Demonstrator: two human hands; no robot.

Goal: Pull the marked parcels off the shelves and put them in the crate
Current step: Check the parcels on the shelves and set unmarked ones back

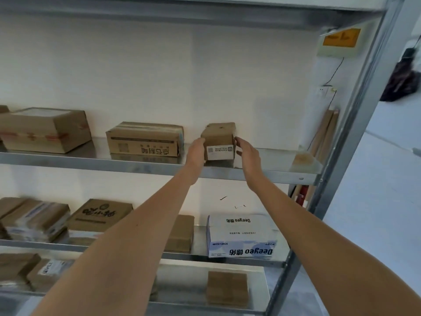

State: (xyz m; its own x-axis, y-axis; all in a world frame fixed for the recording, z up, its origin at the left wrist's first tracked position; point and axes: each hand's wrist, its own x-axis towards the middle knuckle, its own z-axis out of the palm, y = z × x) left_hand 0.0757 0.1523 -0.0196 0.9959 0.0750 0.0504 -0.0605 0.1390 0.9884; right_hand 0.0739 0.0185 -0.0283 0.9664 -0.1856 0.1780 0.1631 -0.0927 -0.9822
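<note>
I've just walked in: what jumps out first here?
Two bare arms reach up to a small brown box on the upper shelf, left hand and right hand at either side of it. One shelf down at right sits a white and blue carton.

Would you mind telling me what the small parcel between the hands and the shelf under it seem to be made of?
The small parcel looks like plain brown cardboard, matte, with a white paper label on its front. The shelf appears to be grey sheet metal, probably galvanised steel: it has a dull sheen and faintly mirrors the boxes on it.
</note>
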